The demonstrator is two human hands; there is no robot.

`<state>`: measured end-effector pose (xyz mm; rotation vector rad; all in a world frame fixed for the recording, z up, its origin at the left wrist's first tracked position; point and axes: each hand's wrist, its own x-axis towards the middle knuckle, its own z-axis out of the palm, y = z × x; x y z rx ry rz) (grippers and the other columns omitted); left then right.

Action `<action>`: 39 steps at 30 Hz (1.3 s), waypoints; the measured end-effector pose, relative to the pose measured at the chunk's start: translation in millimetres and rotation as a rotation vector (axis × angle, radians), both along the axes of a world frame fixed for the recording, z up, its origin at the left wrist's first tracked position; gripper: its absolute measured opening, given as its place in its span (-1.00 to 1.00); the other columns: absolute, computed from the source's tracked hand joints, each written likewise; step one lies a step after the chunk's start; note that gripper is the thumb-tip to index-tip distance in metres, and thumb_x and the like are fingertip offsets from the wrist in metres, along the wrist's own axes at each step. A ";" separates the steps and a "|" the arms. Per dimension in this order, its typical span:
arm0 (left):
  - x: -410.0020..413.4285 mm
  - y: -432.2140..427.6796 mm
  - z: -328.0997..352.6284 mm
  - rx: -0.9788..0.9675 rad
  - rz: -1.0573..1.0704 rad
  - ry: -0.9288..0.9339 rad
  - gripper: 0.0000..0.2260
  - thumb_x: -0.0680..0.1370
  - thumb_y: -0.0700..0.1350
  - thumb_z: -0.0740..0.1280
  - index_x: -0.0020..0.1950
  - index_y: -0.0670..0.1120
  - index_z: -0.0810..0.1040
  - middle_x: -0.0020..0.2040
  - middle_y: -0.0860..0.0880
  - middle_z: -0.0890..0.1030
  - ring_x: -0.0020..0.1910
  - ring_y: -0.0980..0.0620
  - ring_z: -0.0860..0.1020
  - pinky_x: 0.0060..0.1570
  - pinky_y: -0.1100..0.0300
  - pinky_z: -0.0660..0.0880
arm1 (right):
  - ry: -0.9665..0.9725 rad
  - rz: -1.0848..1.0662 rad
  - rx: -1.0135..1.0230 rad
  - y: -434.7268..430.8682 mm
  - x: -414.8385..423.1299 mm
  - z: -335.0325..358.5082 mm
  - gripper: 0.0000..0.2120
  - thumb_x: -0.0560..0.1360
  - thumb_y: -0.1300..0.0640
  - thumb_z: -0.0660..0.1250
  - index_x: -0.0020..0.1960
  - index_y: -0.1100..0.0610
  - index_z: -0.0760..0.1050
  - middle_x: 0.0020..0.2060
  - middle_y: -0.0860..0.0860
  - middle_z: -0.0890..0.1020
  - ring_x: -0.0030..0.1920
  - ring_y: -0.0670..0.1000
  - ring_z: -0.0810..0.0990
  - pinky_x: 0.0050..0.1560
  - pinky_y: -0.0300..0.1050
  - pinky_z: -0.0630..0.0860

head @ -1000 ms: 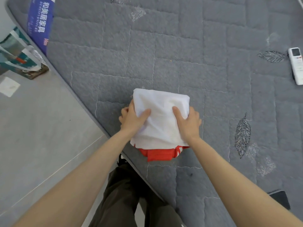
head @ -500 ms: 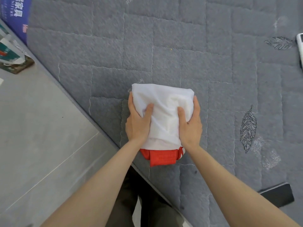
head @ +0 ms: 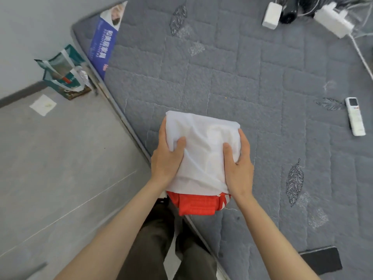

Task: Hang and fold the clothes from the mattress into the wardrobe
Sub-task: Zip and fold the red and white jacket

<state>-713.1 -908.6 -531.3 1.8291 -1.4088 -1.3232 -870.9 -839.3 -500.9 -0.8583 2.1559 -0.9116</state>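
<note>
A folded white garment lies on top of a folded red garment, whose edge shows at the near side. The stack is at the near edge of the grey quilted mattress. My left hand grips the stack's left side, thumb on top. My right hand grips its right side the same way. Whether the stack still touches the mattress I cannot tell.
A white remote lies on the mattress at the right. White chargers and cables sit at the far right, a black phone near the front right. A green bag stands on the grey floor beside the mattress.
Both hands keep their grip on the stack. The view has tilted up and pulled back, showing more of the mattress, the bag and the chargers.
</note>
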 end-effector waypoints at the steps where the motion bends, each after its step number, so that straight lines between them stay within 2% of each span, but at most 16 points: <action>1: 7.6 0.2 10.2 -0.027 0.019 0.022 -0.39 0.46 0.23 0.22 0.45 0.40 0.03 0.17 0.60 0.28 0.31 0.05 0.44 0.22 0.19 0.32 | -0.021 0.021 -0.019 -1.2 4.6 12.6 -0.52 0.59 -0.19 0.18 0.46 -0.34 0.11 0.40 -0.28 0.37 0.33 -0.10 0.43 0.25 -0.13 0.34; 6: 47.0 16.0 64.3 -0.122 0.168 0.020 -0.38 0.50 0.21 0.28 0.45 0.39 0.02 0.20 0.45 0.29 0.26 0.18 0.40 0.12 0.30 0.25 | -0.091 0.161 -0.093 -5.9 30.6 68.7 -0.52 0.58 -0.19 0.21 0.43 -0.38 0.12 0.34 -0.37 0.37 0.21 -0.22 0.42 0.06 -0.36 0.29; 11: 89.2 57.3 114.6 -0.181 0.355 -0.018 -0.32 0.45 0.24 0.24 0.51 0.28 0.02 0.36 0.24 0.37 0.32 -0.02 0.43 0.12 0.26 0.27 | -0.121 0.387 -0.157 -0.8 64.7 113.6 -0.51 0.58 -0.18 0.20 0.46 -0.34 0.11 0.32 -0.38 0.36 0.20 -0.22 0.42 0.12 -0.23 0.32; 13: 106.4 81.6 132.4 -0.204 0.436 -0.015 -0.32 0.48 0.22 0.25 0.53 0.25 0.01 0.28 0.28 0.35 0.32 -0.03 0.42 0.14 0.24 0.27 | -0.128 0.491 -0.178 7.4 80.9 130.2 -0.50 0.59 -0.18 0.19 0.47 -0.31 0.10 0.35 -0.34 0.36 0.21 -0.20 0.42 0.12 -0.23 0.32; 16: 134.2 123.2 159.3 -0.252 0.562 -0.020 -0.35 0.54 0.19 0.29 0.52 0.27 -0.01 0.22 0.31 0.30 0.22 0.12 0.39 0.17 0.21 0.27 | -0.129 0.637 -0.211 24.3 110.1 155.7 -0.49 0.58 -0.20 0.18 0.46 -0.34 0.08 0.35 -0.33 0.37 0.19 -0.18 0.43 0.08 -0.24 0.33; 22: 197.7 229.0 214.4 -0.318 0.857 -0.047 -0.36 0.54 0.19 0.29 0.51 0.31 0.00 0.21 0.38 0.32 0.16 0.24 0.37 0.08 0.29 0.28 | -0.177 1.004 -0.258 73.1 188.3 205.1 -0.48 0.59 -0.19 0.17 0.48 -0.32 0.03 0.41 -0.23 0.36 0.32 -0.08 0.44 0.30 0.04 0.44; 26: 239.2 305.5 247.2 -0.324 1.063 -0.073 -0.36 0.53 0.20 0.30 0.50 0.32 0.01 0.29 0.30 0.37 0.20 0.18 0.39 0.18 0.20 0.30 | -0.227 1.239 -0.300 115.3 249.1 233.1 -0.47 0.59 -0.19 0.16 0.49 -0.30 0.02 0.42 -0.23 0.33 0.32 -0.13 0.42 0.32 -0.04 0.42; 30: 276.5 378.0 277.0 -0.379 1.210 -0.088 -0.37 0.55 0.17 0.29 0.51 0.32 0.00 0.34 0.28 0.35 0.26 0.20 0.38 0.24 0.18 0.31 | -0.252 1.432 -0.321 162.1 311.8 256.9 -0.48 0.59 -0.20 0.14 0.49 -0.28 0.02 0.42 -0.18 0.36 0.32 -0.06 0.45 0.27 -0.10 0.42; 34: 307.1 443.8 302.0 -0.425 1.343 -0.107 -0.38 0.56 0.12 0.29 0.53 0.26 0.03 0.31 0.27 0.36 0.26 0.20 0.39 0.21 0.21 0.31 | -0.285 1.573 -0.333 211.9 364.1 279.3 -0.47 0.59 -0.21 0.13 0.50 -0.25 0.02 0.45 -0.19 0.31 0.34 -0.05 0.41 0.32 -0.03 0.41; 36: 322.3 480.2 314.4 -0.439 1.408 -0.135 -0.38 0.56 0.14 0.28 0.52 0.28 0.02 0.30 0.30 0.36 0.25 0.22 0.39 0.16 0.27 0.29 | -0.307 1.648 -0.341 239.3 391.2 290.6 -0.48 0.60 -0.20 0.13 0.50 -0.24 0.03 0.44 -0.20 0.32 0.32 -0.08 0.41 0.28 -0.09 0.40; 39: 349.2 538.9 335.9 -0.437 1.483 -0.215 -0.39 0.56 0.18 0.26 0.51 0.31 0.00 0.24 0.39 0.36 0.22 0.20 0.39 0.15 0.23 0.27 | -0.347 1.757 -0.339 284.5 436.8 310.6 -0.49 0.60 -0.18 0.14 0.49 -0.25 0.05 0.41 -0.22 0.35 0.27 -0.11 0.42 0.19 -0.17 0.35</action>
